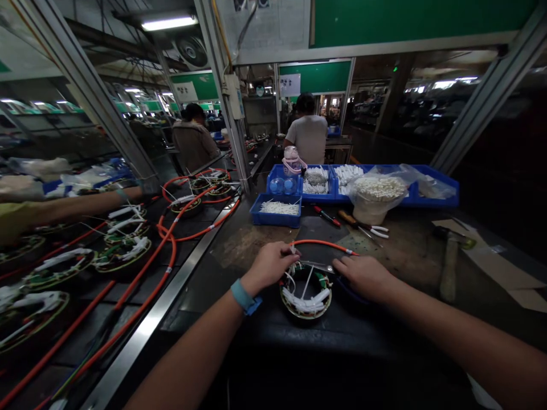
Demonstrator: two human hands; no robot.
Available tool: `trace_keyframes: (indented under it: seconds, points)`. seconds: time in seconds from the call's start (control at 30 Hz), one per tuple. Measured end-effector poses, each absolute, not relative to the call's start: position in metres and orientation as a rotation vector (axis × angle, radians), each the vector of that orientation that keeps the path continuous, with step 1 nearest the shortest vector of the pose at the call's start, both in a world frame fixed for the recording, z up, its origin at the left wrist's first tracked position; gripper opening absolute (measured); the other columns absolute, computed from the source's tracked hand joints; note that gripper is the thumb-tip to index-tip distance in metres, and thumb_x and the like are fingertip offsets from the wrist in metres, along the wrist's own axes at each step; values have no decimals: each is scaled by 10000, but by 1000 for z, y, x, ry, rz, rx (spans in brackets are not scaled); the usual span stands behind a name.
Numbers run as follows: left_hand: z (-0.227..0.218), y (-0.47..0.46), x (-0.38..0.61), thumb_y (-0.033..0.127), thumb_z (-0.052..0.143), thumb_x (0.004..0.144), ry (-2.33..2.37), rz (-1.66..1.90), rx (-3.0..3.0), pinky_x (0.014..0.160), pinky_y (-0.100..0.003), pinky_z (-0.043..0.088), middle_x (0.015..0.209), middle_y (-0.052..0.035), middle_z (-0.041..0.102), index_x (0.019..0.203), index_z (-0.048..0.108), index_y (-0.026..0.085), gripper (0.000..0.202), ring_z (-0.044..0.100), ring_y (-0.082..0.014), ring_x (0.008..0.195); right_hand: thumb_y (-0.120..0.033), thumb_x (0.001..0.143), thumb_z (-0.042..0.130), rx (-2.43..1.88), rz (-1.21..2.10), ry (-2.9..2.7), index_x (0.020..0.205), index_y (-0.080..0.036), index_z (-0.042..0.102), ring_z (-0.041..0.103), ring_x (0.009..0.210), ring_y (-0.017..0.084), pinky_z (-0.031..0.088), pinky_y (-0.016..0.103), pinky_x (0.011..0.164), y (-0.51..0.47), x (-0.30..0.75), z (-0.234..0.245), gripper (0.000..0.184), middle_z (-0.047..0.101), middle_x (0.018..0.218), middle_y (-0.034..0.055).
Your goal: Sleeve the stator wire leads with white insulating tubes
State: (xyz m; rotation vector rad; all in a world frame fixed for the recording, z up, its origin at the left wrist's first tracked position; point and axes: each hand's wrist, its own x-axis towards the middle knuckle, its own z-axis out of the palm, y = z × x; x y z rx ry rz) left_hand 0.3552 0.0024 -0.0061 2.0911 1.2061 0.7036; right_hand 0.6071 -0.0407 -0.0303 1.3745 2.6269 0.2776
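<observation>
A round motor stator [306, 307] sits on the bench in front of me, with white sleeves and tied wires around its inner rim. An orange cable [325, 242] curves behind it. At its far left edge, my left hand [273, 265] has thumb and fingers pinched around a thin white tie end [293, 249]. My right hand [363, 277] is closed around scissors [319, 266], whose metal blades lie across the stator's far rim. Part of their dark blue handle shows below the palm. A white tie also crosses the stator's open middle.
Blue bins [318, 193] of white sleeves line the back, with a small blue tray [276, 219] of ties before them. Pliers [378, 230], a red marker [327, 216] and a hammer [450, 262] lie rightward. Several stators fill the left conveyor [147, 319], where another person's arm [85, 212] reaches.
</observation>
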Motion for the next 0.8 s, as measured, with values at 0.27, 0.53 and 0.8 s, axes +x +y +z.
trace_keyframes:
  seconds: [0.27,0.53,0.8]
  points:
    - [-14,-10,340,332,489,826,1198,860,1870,678,-270,487,832,-47,700,905,692,135,294,631,-175,756,-75,830,419,1313,325,2664,1117,-156,532,625,778,229,418,297,603,-46,593,-13,319,643,911,99]
    - [-12,-11,339,321,548,784,1256,1012,1802,771,-278,459,898,-55,679,823,705,166,224,608,-185,874,-71,839,415,1247,304,2647,1043,-152,558,636,738,216,396,276,582,-37,582,-10,262,652,839,81]
    - [4,-28,325,270,673,659,1078,539,1788,558,-211,415,651,36,606,1234,534,127,609,542,-117,581,-58,776,427,1366,228,2682,1119,-179,543,609,765,218,402,308,638,-87,629,-19,383,647,921,90]
